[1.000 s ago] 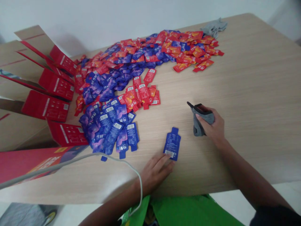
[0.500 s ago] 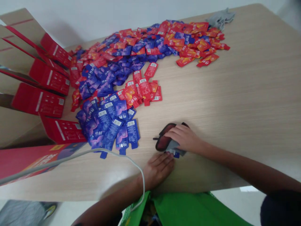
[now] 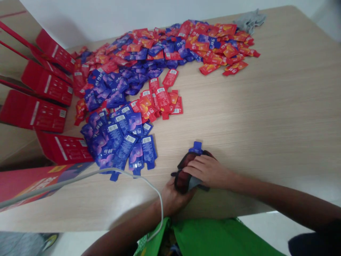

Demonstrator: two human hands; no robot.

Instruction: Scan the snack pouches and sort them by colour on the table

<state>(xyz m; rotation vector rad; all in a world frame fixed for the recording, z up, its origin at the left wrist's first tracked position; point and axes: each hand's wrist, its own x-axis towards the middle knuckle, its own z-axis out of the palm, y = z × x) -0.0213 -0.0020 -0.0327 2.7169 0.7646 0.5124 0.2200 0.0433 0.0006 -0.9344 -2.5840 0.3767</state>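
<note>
A pair of dark-tinted sunglasses (image 3: 183, 180) with a black frame lies low over the table near its front edge. My right hand (image 3: 206, 171) has its fingers bent over the lens area, and a piece of grey material (image 3: 194, 182) shows beneath them. From under the far side of the glasses a blue packet (image 3: 197, 146) sticks out, most of it covered. My left hand (image 3: 174, 197) is at the near left of the sunglasses; its fingers are hidden behind them.
Flat blue packets (image 3: 135, 156) and red packets (image 3: 163, 99) lie to the left. Behind them spreads a long heap of filled red and blue pouches (image 3: 149, 53). Open red boxes (image 3: 50, 113) line the left side. A grey cable (image 3: 133, 175) loops in front; a grey cloth (image 3: 250, 21) sits far back.
The sunglasses and my right hand have come nearer to me, now covering my left fingers. The blue packet's end now shows beyond the far side of the glasses instead of the near side.
</note>
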